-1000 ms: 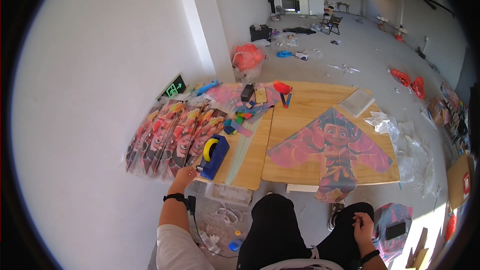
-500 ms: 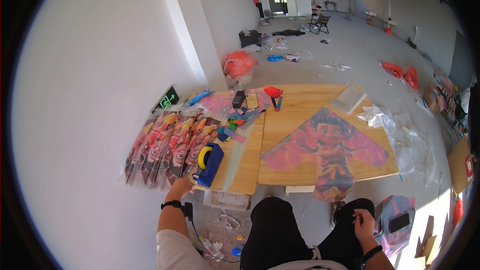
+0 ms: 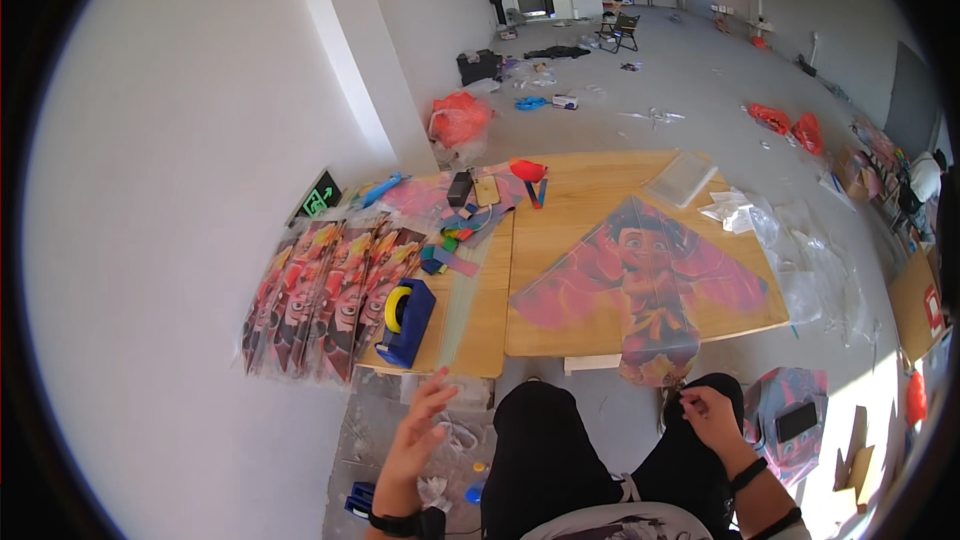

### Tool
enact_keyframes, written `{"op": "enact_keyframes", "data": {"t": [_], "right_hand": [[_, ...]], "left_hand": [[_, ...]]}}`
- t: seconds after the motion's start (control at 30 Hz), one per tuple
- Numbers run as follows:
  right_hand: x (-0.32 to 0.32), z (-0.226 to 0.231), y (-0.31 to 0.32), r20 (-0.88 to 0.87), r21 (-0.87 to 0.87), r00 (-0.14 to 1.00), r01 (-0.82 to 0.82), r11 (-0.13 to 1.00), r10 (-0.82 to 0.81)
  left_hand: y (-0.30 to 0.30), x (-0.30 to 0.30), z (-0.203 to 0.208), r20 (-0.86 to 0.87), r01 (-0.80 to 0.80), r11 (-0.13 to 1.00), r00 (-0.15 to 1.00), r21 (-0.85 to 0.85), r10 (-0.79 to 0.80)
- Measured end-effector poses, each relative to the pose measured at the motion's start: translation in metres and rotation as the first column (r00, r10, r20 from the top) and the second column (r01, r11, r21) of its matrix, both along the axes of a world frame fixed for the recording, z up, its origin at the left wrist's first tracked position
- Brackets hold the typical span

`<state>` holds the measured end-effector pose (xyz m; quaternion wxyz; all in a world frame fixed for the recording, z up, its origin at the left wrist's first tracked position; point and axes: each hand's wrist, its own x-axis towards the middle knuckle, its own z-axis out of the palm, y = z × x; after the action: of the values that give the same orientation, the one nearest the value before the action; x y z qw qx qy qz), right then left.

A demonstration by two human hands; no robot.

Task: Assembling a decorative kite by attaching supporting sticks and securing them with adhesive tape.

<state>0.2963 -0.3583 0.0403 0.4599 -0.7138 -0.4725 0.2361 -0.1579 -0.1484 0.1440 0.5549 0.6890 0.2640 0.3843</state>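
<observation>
Spread across the right side of the wooden table point(image 3: 550, 190) lies a printed kite point(image 3: 640, 290), its tail hanging over the front edge. My left hand point(image 3: 415, 430) is raised in front of the table's left part, open and with fingers apart. Just beyond it stands a blue tape dispenser point(image 3: 412, 328) with a yellow tape roll point(image 3: 396, 310). My right hand point(image 3: 712, 420) is over my right knee, near the kite's tail. Its fingers are curled together; whatever they may hold cannot be made out.
Bagged printed kites point(image 3: 330, 300) are stacked at the left beside the wall. Long pale strips point(image 3: 462, 320), colored blocks point(image 3: 435, 258) and a gold phone point(image 3: 487, 190) lie on the table. Clear plastic bags point(image 3: 815, 260) hang off its right side. A black phone point(image 3: 797, 422) rests at lower right.
My left hand has come away from the table edge by the tape dispenser, moving right and toward me, its fingers now spread. My right hand has lifted slightly. The view has tilted a little.
</observation>
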Motion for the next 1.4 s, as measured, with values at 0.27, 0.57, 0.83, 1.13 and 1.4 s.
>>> {"op": "enact_keyframes", "data": {"t": [0.27,0.57,0.83,1.13,1.4], "right_hand": [[-0.088,0.14,0.066,-0.207,0.215,0.819,-0.495,0.842,0.535],[-0.081,0.115,0.039,-0.15,0.35,0.809,-0.494,0.796,0.568],[-0.086,0.102,0.024,-0.389,0.277,0.795,-0.381,0.882,0.465],[-0.084,0.095,0.019,-0.568,0.25,0.699,-0.356,0.9,0.434],[-0.081,0.096,0.017,-0.435,0.222,0.75,-0.447,0.867,0.498]], "left_hand": [[-0.048,0.121,0.032,0.132,0.469,0.877,0.867,0.104,-0.48],[-0.071,0.155,0.029,0.202,0.531,0.844,0.821,0.076,-0.534],[-0.078,0.169,0.008,-0.31,0.145,0.82,0.95,0.554,0.042],[-0.068,0.179,-0.027,-0.237,-0.022,0.986,0.97,0.167,0.061],[-0.065,0.181,-0.028,0.062,0.2,0.945,0.98,-0.258,-0.19]]}}
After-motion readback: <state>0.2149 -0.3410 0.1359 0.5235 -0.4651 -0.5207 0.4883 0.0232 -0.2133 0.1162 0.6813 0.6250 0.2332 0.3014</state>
